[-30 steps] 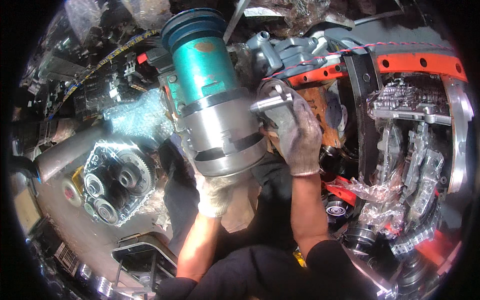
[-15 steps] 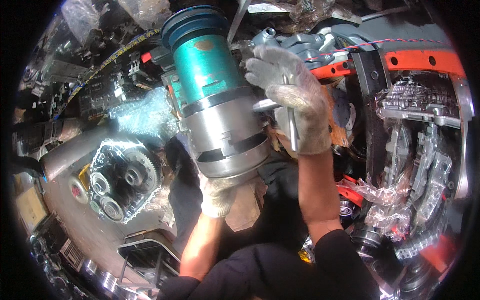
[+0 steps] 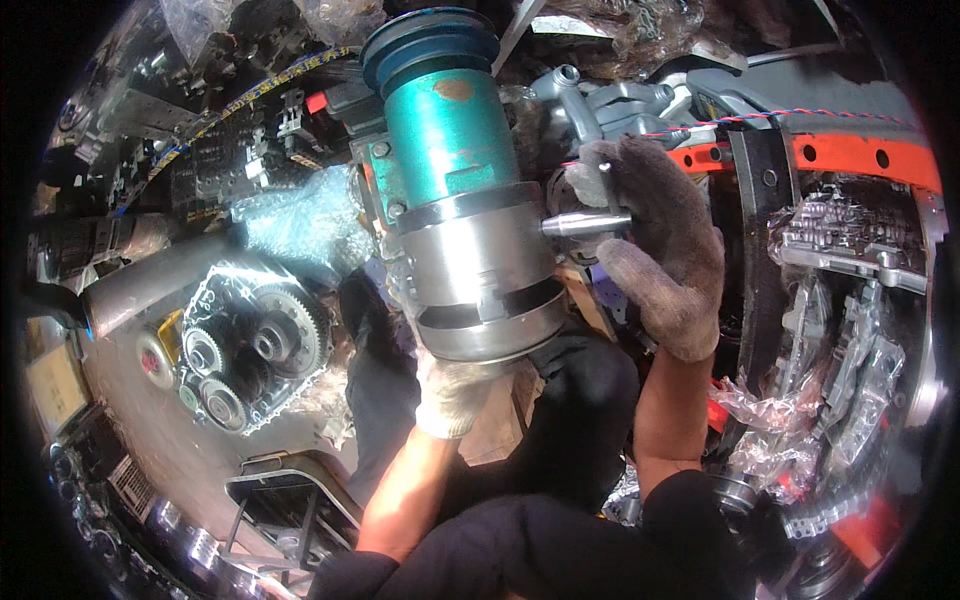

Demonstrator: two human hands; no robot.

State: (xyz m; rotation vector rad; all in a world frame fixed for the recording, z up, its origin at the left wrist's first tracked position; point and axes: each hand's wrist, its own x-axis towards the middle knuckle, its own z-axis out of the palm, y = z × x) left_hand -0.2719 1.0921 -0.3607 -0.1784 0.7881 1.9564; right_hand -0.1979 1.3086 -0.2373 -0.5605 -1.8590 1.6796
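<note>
A green cylinder [image 3: 450, 130] with a dark blue grooved pulley [image 3: 430, 45] at its far end stands before me. At its near end sits a bare-metal chuck-like drum [image 3: 475, 255], with a separate ring [image 3: 495, 330] below a dark gap. My left hand [image 3: 455, 395], in a white knitted glove, is under this ring, its fingers mostly hidden behind the metal. My gloved right hand [image 3: 670, 255] is closed round the crossbar of a T-handled chuck key [image 3: 585, 223]. The key's tapered tip points left at the drum's right side; I cannot tell whether it is seated in it.
On the left lies an opened gearbox housing [image 3: 255, 350] with several gears, near bubble wrap [image 3: 305, 225]. An orange-red frame [image 3: 850, 155] and dark upright post [image 3: 765, 240] stand right, beside plastic-wrapped metal parts [image 3: 840, 360]. A small stool [image 3: 290, 490] is at lower left.
My right hand has turned and moved right and down, now gripping the T-handled key's crossbar more from the side. The view has shifted slightly, so the cylinder appears further right.
</note>
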